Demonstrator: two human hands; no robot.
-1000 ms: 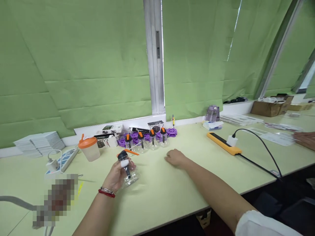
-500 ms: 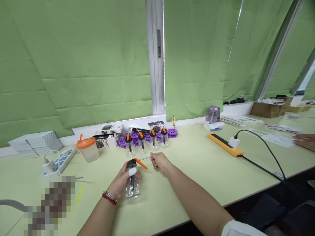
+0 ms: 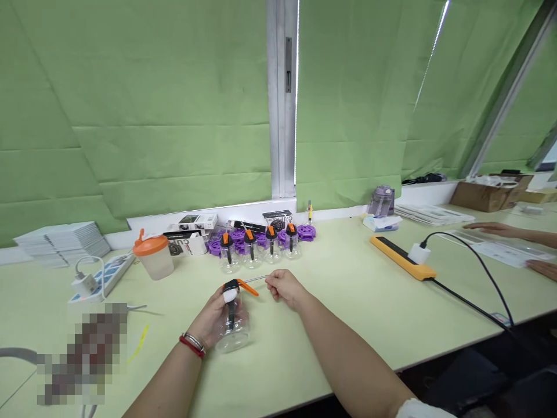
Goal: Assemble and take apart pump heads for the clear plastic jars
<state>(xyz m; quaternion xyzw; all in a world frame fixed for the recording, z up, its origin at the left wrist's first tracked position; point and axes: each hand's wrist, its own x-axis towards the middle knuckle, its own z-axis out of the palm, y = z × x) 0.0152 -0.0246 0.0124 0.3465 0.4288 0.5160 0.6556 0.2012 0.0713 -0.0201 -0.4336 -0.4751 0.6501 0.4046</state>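
Observation:
My left hand [image 3: 214, 321] is wrapped round a small clear bottle [image 3: 235, 335] with a black and orange pump cap [image 3: 232, 287], held just above the pale green table [image 3: 339, 313]. A thin metal spout [image 3: 256, 279] sticks out of the cap to the right. My right hand [image 3: 284, 287] pinches the spout's tip, fingers closed. A red bracelet sits on my left wrist.
Several matching bottles [image 3: 260, 249] stand in a row by purple parts [image 3: 307, 232] and small boxes [image 3: 191, 223]. An orange-lidded cup [image 3: 150, 257], a power strip [image 3: 107, 276] and stacked booklets [image 3: 58, 242] lie left. An orange power strip [image 3: 402, 256] with black cable lies right. Another person's hands [image 3: 513, 232] rest far right.
My right hand left the table and took hold of the spout tip. My left hand turned the bottle more upright and holds it a little nearer me. The view shifted slightly.

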